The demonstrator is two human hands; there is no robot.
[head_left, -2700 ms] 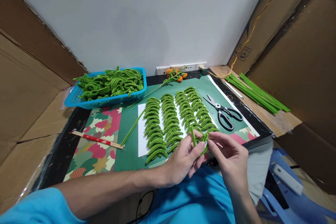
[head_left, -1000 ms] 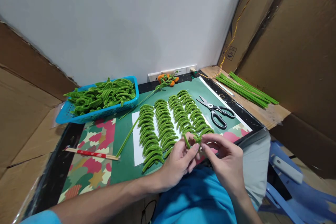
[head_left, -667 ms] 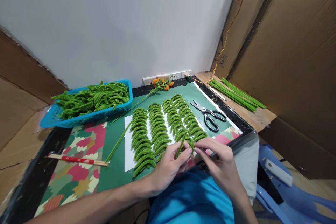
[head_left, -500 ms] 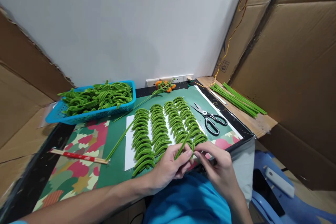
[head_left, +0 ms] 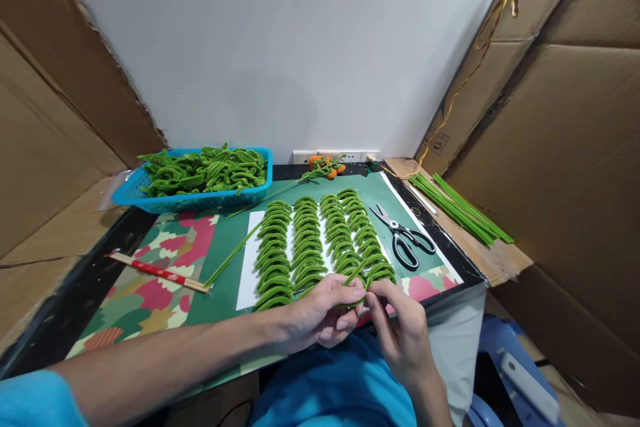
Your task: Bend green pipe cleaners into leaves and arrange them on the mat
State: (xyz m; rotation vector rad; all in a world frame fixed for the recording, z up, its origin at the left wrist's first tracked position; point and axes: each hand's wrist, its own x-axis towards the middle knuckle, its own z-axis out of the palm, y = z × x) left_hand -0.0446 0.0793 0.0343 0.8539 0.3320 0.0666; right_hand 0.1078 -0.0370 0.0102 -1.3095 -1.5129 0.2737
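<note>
A green fuzzy pipe cleaner (head_left: 355,272) is pinched between both hands at the front edge of the table. My left hand (head_left: 325,312) is closed on it with thumb and fingers, and part of it sticks up from the grip. Close beside it, my right hand (head_left: 400,320) pinches at the same spot; the fingertips hide the exact join. Just beyond the hands, curved green pipe-cleaner pieces (head_left: 307,247) lie in several columns on a white sheet (head_left: 247,275). Black-handled scissors (head_left: 404,238) lie half open to the right of the columns.
A blue basket (head_left: 200,201) heaped with green fuzzy pieces stands back left. Wrapped chopsticks (head_left: 157,271) and a long green stem (head_left: 233,255) lie left. Orange fuzzy flowers (head_left: 327,166) rest near the wall. Straight green pipe cleaners (head_left: 453,211) and a white pen (head_left: 423,201) lie right.
The view has tilted and shifted slightly. Both hands keep hold of the pipe cleaner, and the fingertips have drawn closer together around it. The things on the table lie as before.
</note>
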